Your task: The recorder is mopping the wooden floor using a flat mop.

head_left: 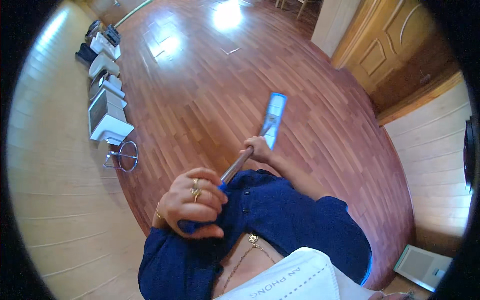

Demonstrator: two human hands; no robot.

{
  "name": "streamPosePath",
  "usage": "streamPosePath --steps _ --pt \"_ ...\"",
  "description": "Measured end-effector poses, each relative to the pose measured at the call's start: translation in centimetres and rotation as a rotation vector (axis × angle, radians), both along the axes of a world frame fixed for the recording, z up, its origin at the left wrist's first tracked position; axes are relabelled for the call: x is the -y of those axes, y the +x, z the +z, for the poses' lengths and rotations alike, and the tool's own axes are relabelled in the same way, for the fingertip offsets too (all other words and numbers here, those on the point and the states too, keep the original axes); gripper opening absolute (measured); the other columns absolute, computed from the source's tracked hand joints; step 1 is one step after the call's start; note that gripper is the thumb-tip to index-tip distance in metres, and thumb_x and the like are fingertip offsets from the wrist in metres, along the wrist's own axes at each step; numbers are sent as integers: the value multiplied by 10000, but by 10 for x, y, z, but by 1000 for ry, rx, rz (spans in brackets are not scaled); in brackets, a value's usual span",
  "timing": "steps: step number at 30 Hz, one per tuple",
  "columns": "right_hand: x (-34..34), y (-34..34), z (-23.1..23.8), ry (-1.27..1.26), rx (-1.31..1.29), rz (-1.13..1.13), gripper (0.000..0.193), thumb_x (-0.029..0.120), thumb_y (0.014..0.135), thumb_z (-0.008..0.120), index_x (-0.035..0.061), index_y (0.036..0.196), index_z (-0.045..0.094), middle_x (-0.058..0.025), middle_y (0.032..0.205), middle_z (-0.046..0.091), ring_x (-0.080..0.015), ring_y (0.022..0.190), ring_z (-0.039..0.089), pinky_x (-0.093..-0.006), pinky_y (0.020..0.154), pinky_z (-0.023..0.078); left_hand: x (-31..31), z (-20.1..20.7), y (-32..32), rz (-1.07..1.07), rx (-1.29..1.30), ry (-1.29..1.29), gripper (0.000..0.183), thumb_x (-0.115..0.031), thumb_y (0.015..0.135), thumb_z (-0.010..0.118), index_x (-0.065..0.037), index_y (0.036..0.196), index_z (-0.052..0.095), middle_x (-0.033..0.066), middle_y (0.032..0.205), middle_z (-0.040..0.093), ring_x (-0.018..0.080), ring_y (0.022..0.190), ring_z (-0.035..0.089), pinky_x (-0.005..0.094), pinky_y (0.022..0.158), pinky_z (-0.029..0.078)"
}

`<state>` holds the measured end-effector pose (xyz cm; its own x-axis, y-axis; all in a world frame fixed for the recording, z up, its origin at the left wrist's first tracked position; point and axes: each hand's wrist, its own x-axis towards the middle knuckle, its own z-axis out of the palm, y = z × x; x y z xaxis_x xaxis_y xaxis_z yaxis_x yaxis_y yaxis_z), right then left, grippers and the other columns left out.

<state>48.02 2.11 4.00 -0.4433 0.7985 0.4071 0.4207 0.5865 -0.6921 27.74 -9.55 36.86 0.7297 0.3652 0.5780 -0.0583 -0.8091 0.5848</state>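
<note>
A flat mop (272, 120) with a blue-edged, pale rectangular head rests on the wood-plank floor ahead of me, its long handle slanting back toward my chest. Near the top end of the handle, where a blue grip shows, my left hand (195, 202) is closed around it; rings and a bracelet are on this hand. Lower down, close to the mop head, my right hand (258, 149) wraps the shaft. The right forearm reaches across from the right, below a dark blue sleeve.
Along the left wall stands a row of white and grey appliances (107, 117), with a chrome ring-shaped stand (121, 156) at its near end. On the right are a carved wooden door (387, 50) and, lower, a white box-like unit (424, 267). Chair legs (301, 9) show far back.
</note>
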Motion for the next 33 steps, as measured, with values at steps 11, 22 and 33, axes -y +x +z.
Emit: streamPosePath --steps 11,22,33 --pt "-34 -131 -14 -92 196 621 182 226 694 693 109 654 560 -104 680 590 -315 702 598 -431 607 416 29 -7 -11 225 -45 165 343 -320 677 838 -106 688 570 0 637 553 172 585 583 362 717 515" --pt "-67 -73 -63 -658 -168 277 168 232 671 708 108 692 596 -93 697 608 -283 716 625 -407 628 459 5 -47 3 269 -59 81 262 -226 687 828 -117 700 590 15 681 606 198 649 622 402 845 435" --pt "-53 112 -99 60 108 -213 202 232 683 731 106 672 573 -90 641 569 -254 618 596 -370 538 431 -45 -85 75 -21 -29 -95 160 -155 717 789 -118 758 638 10 764 639 199 769 634 457 931 358"
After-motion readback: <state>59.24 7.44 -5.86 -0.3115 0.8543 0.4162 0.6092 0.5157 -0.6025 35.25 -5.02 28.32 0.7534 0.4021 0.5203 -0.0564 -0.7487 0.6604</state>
